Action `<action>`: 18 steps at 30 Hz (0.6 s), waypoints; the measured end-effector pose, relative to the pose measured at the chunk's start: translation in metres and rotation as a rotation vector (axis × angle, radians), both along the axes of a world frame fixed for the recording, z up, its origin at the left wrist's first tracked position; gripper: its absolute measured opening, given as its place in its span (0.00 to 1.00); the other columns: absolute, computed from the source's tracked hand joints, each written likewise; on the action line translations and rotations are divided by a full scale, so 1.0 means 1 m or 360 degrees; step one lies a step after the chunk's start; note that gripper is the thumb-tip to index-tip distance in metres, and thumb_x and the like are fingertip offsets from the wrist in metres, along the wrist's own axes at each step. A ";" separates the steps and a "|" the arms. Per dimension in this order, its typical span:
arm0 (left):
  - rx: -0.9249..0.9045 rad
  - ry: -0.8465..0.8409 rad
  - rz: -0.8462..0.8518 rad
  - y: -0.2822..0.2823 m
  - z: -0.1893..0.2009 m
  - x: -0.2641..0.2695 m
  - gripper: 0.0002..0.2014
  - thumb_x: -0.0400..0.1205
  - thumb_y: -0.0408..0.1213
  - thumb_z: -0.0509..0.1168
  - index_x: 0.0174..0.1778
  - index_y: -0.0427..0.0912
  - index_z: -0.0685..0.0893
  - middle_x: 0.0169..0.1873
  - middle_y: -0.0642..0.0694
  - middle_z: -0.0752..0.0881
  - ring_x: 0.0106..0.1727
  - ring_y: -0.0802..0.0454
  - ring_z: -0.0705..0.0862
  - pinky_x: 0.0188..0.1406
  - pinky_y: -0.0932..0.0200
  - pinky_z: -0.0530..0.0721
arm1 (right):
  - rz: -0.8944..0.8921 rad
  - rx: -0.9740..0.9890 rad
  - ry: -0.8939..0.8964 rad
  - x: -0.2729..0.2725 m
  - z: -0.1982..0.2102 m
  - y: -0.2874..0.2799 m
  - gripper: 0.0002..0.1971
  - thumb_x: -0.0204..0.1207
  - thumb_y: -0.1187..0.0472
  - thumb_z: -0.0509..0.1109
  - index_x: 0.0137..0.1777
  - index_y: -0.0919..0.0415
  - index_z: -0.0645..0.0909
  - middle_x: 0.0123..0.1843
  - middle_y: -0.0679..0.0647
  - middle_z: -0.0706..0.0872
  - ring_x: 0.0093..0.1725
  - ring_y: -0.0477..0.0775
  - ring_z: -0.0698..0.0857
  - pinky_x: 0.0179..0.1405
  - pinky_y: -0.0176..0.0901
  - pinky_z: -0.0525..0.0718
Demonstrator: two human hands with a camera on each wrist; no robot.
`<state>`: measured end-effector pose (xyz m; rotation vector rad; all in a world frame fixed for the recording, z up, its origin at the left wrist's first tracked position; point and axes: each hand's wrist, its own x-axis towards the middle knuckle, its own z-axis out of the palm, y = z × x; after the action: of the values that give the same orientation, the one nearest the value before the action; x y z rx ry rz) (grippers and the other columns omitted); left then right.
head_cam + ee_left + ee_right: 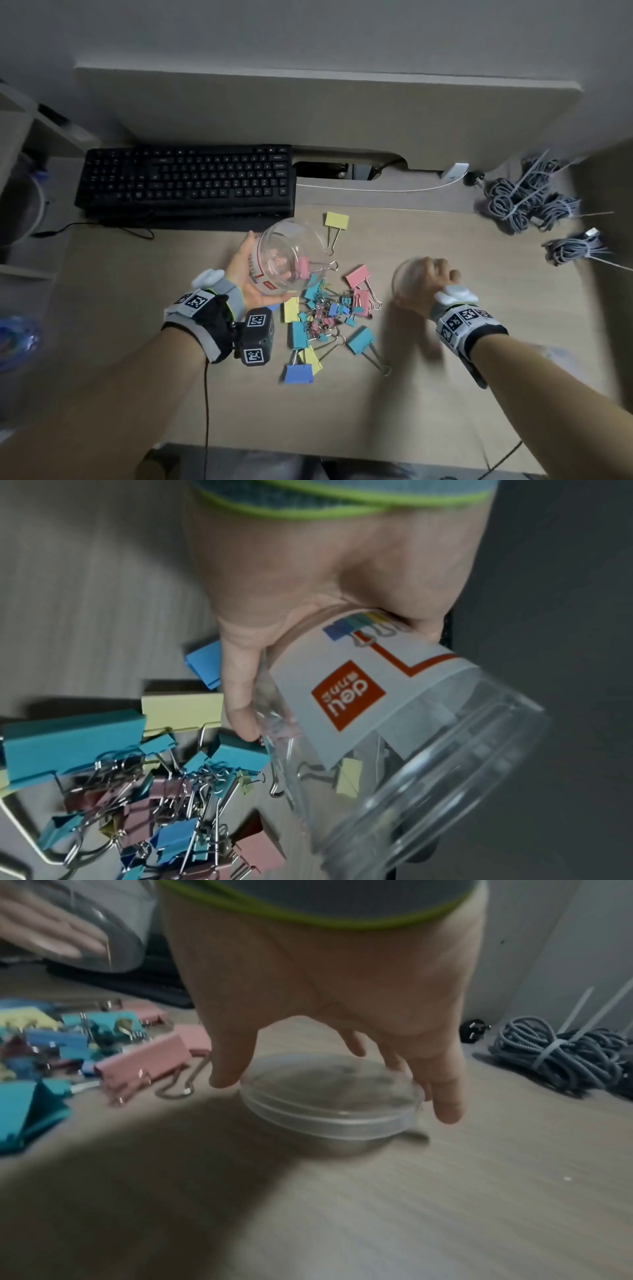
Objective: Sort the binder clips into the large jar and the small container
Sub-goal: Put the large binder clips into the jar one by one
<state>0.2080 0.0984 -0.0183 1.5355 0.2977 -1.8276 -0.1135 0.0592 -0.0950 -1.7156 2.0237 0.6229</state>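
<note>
My left hand (260, 270) grips the large clear jar (291, 260), tilted with its open mouth up and to the right; its labelled wall (346, 693) lies against my palm. A pink clip (301, 269) sits at the jar's mouth. A pile of pastel binder clips (325, 308), large and small, lies on the desk just below the jar (154, 791). One yellow clip (336, 220) lies apart behind it. My right hand (428, 281), blurred, grips from above a small shallow clear round container (325, 1123) right of the pile, just above or on the desk.
A black keyboard (185, 181) lies behind the jar. Bundles of grey cable (527, 198) fill the back right corner, with a white cord (376, 189) along the back. A large pink clip (143, 1066) lies close to my right thumb.
</note>
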 end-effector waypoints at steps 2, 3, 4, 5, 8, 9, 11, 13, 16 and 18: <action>-0.0002 -0.0020 -0.0006 0.001 0.001 0.000 0.31 0.79 0.68 0.58 0.56 0.42 0.84 0.53 0.39 0.88 0.54 0.38 0.86 0.45 0.37 0.82 | 0.0008 0.0019 0.0059 -0.002 -0.013 -0.001 0.59 0.41 0.20 0.70 0.70 0.54 0.61 0.62 0.53 0.66 0.60 0.62 0.72 0.55 0.60 0.79; -0.0003 -0.0044 -0.0006 0.002 -0.001 0.001 0.31 0.79 0.68 0.58 0.57 0.43 0.84 0.54 0.40 0.88 0.55 0.39 0.86 0.46 0.37 0.82 | 0.0003 0.0016 0.0065 0.000 -0.013 -0.002 0.59 0.41 0.21 0.70 0.70 0.54 0.61 0.61 0.53 0.65 0.60 0.63 0.71 0.53 0.59 0.78; -0.0007 -0.0065 -0.0009 0.002 0.000 0.002 0.31 0.78 0.69 0.59 0.59 0.43 0.84 0.55 0.40 0.88 0.57 0.39 0.86 0.47 0.36 0.83 | 0.0003 0.0009 0.0060 0.002 -0.011 -0.003 0.56 0.43 0.22 0.70 0.69 0.54 0.61 0.62 0.52 0.65 0.61 0.62 0.71 0.52 0.59 0.77; -0.0005 -0.0078 -0.0004 0.002 -0.001 0.003 0.32 0.78 0.69 0.59 0.60 0.44 0.84 0.56 0.41 0.88 0.57 0.39 0.86 0.46 0.36 0.83 | 0.0020 -0.0011 0.0044 0.005 -0.007 -0.005 0.53 0.46 0.23 0.70 0.68 0.52 0.62 0.63 0.52 0.65 0.63 0.62 0.71 0.52 0.58 0.77; -0.0001 -0.0080 0.0008 0.002 0.000 0.003 0.32 0.78 0.69 0.59 0.63 0.45 0.84 0.55 0.40 0.88 0.57 0.39 0.86 0.44 0.36 0.84 | 0.0127 -0.0077 -0.0105 0.022 0.006 -0.012 0.42 0.58 0.28 0.72 0.67 0.52 0.68 0.66 0.55 0.72 0.66 0.63 0.74 0.59 0.57 0.79; -0.0005 -0.0077 0.0007 0.002 0.000 0.004 0.32 0.78 0.69 0.59 0.63 0.45 0.84 0.55 0.41 0.88 0.57 0.39 0.86 0.44 0.36 0.84 | 0.0160 -0.0057 -0.0183 0.032 0.009 -0.014 0.37 0.63 0.31 0.72 0.66 0.53 0.71 0.65 0.57 0.76 0.64 0.64 0.77 0.59 0.56 0.81; -0.0017 -0.0076 0.0004 0.003 0.001 0.005 0.33 0.77 0.69 0.60 0.65 0.46 0.83 0.56 0.41 0.89 0.57 0.39 0.87 0.46 0.36 0.84 | 0.0269 0.0048 -0.0328 0.052 0.009 -0.014 0.23 0.73 0.42 0.69 0.60 0.57 0.76 0.57 0.57 0.84 0.54 0.63 0.84 0.48 0.50 0.83; -0.0014 -0.0090 0.0004 0.005 -0.001 0.006 0.34 0.76 0.69 0.62 0.65 0.45 0.83 0.57 0.42 0.89 0.58 0.39 0.87 0.50 0.35 0.84 | 0.0386 0.0085 -0.0434 0.067 0.009 -0.006 0.11 0.78 0.53 0.66 0.56 0.56 0.79 0.52 0.52 0.90 0.44 0.56 0.88 0.38 0.44 0.83; 0.0002 -0.0092 0.0013 0.010 -0.004 0.011 0.35 0.75 0.70 0.62 0.64 0.45 0.84 0.57 0.41 0.89 0.57 0.40 0.88 0.55 0.34 0.83 | 0.0406 0.0174 -0.0459 0.080 0.006 0.010 0.11 0.82 0.63 0.62 0.63 0.59 0.77 0.53 0.52 0.89 0.46 0.55 0.89 0.38 0.40 0.80; 0.0009 -0.0094 0.0009 0.012 -0.006 0.012 0.34 0.76 0.70 0.60 0.62 0.44 0.84 0.56 0.41 0.89 0.57 0.40 0.88 0.58 0.33 0.82 | 0.0386 0.0197 -0.0418 0.083 0.008 0.016 0.12 0.84 0.65 0.59 0.65 0.63 0.76 0.56 0.56 0.88 0.46 0.57 0.87 0.39 0.40 0.78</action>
<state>0.2202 0.1109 -0.0240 1.5875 0.2792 -1.7750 -0.0304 0.0753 -0.0868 -1.8740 1.5821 0.5515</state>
